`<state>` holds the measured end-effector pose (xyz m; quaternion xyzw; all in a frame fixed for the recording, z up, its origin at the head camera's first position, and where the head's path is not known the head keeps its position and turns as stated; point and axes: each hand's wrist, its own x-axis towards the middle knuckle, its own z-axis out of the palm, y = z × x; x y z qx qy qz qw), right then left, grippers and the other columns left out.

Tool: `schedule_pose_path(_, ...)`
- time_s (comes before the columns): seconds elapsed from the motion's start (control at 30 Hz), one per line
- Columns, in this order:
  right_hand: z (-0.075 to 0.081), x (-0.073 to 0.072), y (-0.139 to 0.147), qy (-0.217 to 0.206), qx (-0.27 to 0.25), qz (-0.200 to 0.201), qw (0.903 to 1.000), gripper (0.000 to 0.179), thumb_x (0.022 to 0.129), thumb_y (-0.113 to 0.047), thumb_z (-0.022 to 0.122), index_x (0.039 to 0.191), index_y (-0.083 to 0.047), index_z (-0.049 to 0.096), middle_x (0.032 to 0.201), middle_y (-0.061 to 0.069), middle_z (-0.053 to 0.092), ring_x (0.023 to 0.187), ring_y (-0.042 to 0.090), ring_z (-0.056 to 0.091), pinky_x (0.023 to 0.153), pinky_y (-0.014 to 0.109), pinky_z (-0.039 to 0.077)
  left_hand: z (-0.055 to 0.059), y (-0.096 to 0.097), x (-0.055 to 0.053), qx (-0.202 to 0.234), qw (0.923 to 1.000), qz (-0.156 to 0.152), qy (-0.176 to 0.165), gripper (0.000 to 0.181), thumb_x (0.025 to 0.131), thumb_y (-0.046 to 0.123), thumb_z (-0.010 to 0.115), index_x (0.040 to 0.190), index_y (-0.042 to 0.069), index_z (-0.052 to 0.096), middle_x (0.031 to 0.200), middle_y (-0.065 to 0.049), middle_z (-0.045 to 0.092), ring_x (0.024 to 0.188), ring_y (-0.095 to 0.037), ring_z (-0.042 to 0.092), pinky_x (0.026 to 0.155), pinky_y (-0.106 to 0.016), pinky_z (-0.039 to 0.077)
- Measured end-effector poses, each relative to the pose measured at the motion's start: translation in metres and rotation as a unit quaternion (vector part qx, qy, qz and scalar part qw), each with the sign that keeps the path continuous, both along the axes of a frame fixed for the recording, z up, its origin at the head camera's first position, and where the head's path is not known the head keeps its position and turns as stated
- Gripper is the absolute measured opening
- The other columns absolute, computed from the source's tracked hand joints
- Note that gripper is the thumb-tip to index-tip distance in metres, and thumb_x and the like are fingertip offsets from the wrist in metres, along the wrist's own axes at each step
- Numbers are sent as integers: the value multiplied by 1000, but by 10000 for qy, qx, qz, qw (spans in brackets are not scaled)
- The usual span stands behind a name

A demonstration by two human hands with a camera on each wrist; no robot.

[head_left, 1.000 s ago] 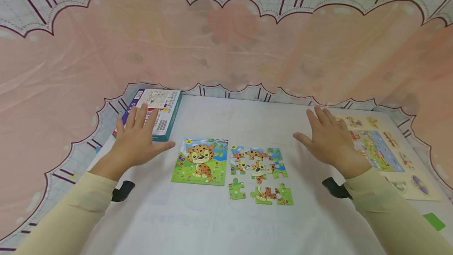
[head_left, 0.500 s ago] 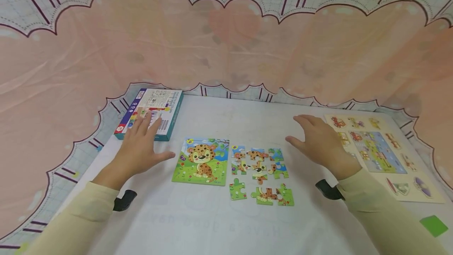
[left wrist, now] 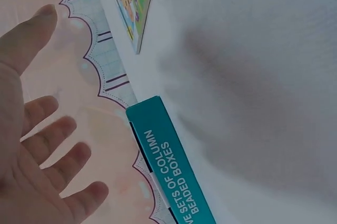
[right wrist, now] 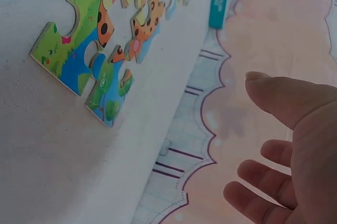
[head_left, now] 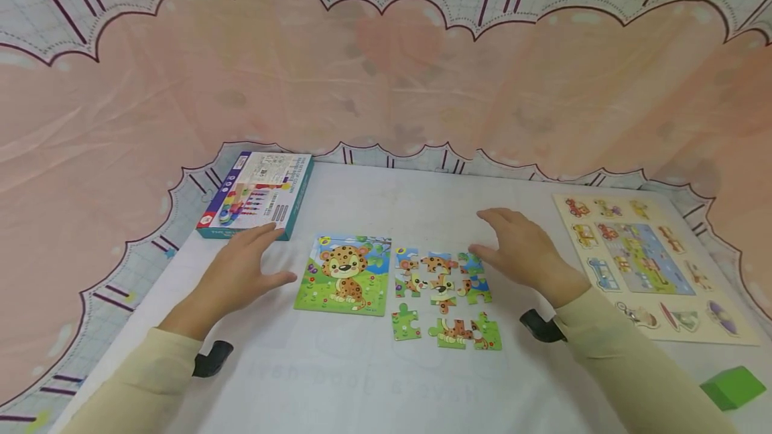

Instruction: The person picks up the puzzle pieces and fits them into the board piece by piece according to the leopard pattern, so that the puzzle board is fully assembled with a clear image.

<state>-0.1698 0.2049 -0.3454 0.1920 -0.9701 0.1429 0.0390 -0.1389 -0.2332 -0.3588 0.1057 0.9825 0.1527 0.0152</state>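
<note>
My left hand [head_left: 232, 280] hovers above the table left of the leopard picture board [head_left: 342, 276], its fingers spread loosely and nothing held. Over the table to the right, my right hand [head_left: 527, 253] has its thumb near the upper right pieces of a leopard jigsaw, also holding nothing. The jigsaw pieces [head_left: 443, 286] lie beside the board, some apart and some touching. One green corner piece [head_left: 405, 323] sits separate at the lower left of the group. The right wrist view shows several puzzle pieces [right wrist: 68, 50] flat on the cloth, with the hand away from them.
A teal-edged box [head_left: 259, 193] stands at the back left, behind my left hand. A cream board with vehicle and toy pictures [head_left: 654, 266] lies at the right. In the lower right corner is a green block [head_left: 732, 387]. A patterned curtain [head_left: 386, 86] hangs behind the table.
Both hands have come lower and nearer the puzzle. The right hand has shifted left, off the cream board. The left hand has drawn back from the box, uncovering its printed top.
</note>
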Motion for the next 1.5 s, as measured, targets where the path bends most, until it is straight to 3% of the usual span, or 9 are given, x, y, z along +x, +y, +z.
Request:
schedule_pose_path(0.53, -13, -8, -19, -311, 105, 275, 9991, 59, 92, -31, 73, 140, -1, 54, 139, 21, 56, 128, 43, 50, 106, 57, 41, -19, 0, 10, 432, 9929, 133, -1102, 81, 80, 38, 85, 146, 5, 50, 147, -21, 48, 137, -46, 37, 107, -65, 35)
schedule_pose_path(0.93, -25, -16, -40, -708, 152, 668, 9951, 60, 91, -29, 75, 140, -1, 55, 139, 19, 57, 128, 40, 51, 107, 54, 41, -31, 1, 17, 592, 9905, 83, -1235, 77, 80, 31, 85, 143, 2, 52, 145, -22, 50, 136, -46, 39, 109, -62, 34)
schedule_pose_path(1.17, -30, -21, -56, -1022, 406, 702, 9914, 61, 93, -34, 72, 143, -4, 53, 142, 18, 54, 132, 38, 48, 110, 53, 38, -33, 2, 16, 608, 9893, 60, -1328, 75, 81, 32, 84, 142, 1, 53, 144, -22, 51, 136, -45, 40, 109, -61, 35)
schedule_pose_path(1.5, -33, -26, -70, -1268, 305, 787, 9883, 59, 95, -33, 70, 143, -4, 52, 143, 16, 55, 132, 36, 48, 111, 51, 38, -34, 6, 10, 560, 9890, 25, -1371, 69, 82, 31, 83, 139, 3, 57, 139, -18, 56, 133, -42, 44, 108, -61, 37)
